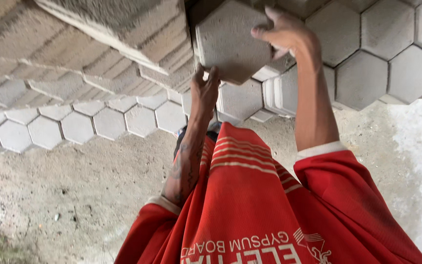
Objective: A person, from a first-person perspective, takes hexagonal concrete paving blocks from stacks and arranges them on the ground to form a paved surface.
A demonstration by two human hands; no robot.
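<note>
The hexagonal paver [230, 41] is a thick grey concrete block with a rough, speckled face and a paler rim. It is tilted, its broad face turned toward the camera and one corner pointing down toward the left hand [205, 90]; being six-sided, it has no clear long axis. Both hands grip it (lifted off the ground): the left hand cupped under its lower edge, the right hand [284, 32] curled over its upper right edge, above the laid hexagonal paving [79, 127].
</note>
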